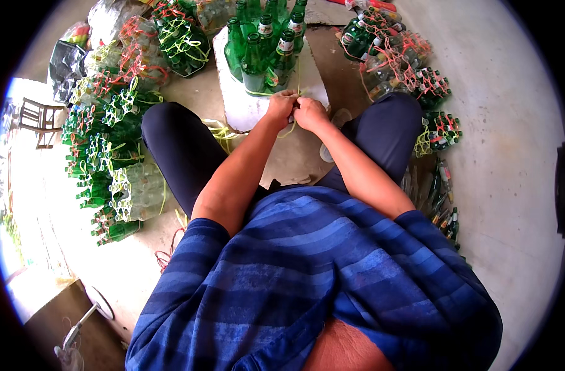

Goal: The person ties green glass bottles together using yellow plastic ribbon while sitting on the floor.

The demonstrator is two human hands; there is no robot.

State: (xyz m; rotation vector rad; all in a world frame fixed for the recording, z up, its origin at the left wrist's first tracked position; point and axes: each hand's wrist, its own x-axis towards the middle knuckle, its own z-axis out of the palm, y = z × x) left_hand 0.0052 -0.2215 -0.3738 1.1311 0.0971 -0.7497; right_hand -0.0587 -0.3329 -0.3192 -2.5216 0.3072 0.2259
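Several green glass bottles (264,51) stand upright in a tight cluster on a white-topped board (238,109) between my knees. A yellow-green plastic strap (259,93) runs around the low part of the cluster towards my fingers. My left hand (282,107) pinches the strap at the near right side of the bottles. Right against it, my right hand (310,112) also grips the strap, the fingertips of both hands meeting. One strap end rises beside the bottles and another hangs below my hands. The exact crossing of the strap is hidden by my fingers.
Tied bundles of green bottles (110,111) and clear bottles (138,192) line the left side. More strapped bundles (389,51) lie at right, with loose bottles (442,185) along the wall. Loose yellow straps (219,134) lie by the board. A wooden chair (40,121) stands far left.
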